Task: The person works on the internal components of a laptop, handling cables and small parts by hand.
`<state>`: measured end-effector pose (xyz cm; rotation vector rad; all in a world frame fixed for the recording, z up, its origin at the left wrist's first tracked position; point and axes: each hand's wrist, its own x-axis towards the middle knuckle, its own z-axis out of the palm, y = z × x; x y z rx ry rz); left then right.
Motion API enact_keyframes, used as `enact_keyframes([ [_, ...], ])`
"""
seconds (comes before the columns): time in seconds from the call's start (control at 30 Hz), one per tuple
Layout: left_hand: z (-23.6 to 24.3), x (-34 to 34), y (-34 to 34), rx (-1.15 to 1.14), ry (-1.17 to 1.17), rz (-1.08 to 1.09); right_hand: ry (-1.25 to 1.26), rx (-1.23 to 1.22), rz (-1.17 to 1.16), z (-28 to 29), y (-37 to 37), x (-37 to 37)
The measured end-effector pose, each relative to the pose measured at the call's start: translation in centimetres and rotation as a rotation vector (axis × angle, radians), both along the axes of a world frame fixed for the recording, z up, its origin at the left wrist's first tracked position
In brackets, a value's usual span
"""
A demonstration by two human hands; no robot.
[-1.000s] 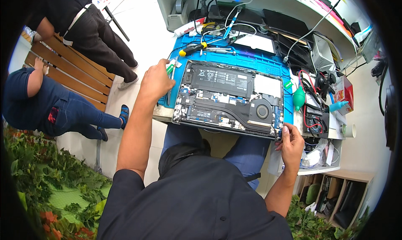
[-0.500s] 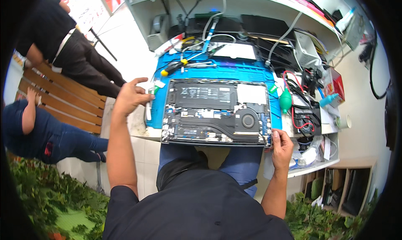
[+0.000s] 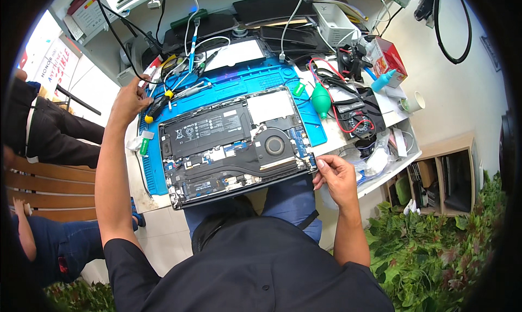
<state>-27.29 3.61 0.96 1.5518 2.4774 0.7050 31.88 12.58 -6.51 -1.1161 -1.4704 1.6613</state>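
An open laptop (image 3: 215, 138) lies bottom-up on a blue mat (image 3: 234, 83), its battery, board and fan exposed. My right hand (image 3: 334, 178) grips the laptop's near right corner. My left hand (image 3: 130, 100) is raised at the mat's back left, fingers apart beside a yellow-and-black screwdriver (image 3: 160, 106), dark cables and a red-and-white tube (image 3: 152, 70); whether it touches them is unclear. A small green-and-white item (image 3: 144, 144) rests left of the laptop. A green air blower (image 3: 321, 100) stands to its right.
A red box (image 3: 391, 59), light-blue bottle (image 3: 383, 81) and cup (image 3: 413, 102) crowd the bench's right end, near a white drawer (image 3: 386, 173) of loose items. Cables hang from the shelf. Two other people (image 3: 54, 127) (image 3: 43, 241) are at left by a wooden bench (image 3: 49, 198).
My left hand has moved forward from the mat's left edge toward the tools at the back. My view has turned. My right hand remains at the laptop's corner.
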Motion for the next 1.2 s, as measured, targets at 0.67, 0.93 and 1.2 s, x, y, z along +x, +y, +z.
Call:
enact_keyframes([
  [0.67, -1.8, 11.1, -16.7, 0.312, -0.487, 0.036, 0.251, -0.244, 0.071, -1.7, 0.9, 0.7],
  [0.93, -4.1, 18.8, -22.2, 0.303, -0.692, 0.197, 0.175, -0.257, 0.078, -1.5, 1.3, 0.8],
  [1.2, -3.0, 20.5, -21.1, 0.303, -0.512, 0.202, 0.078, -0.161, 0.077, -0.9, 1.6, 1.0],
])
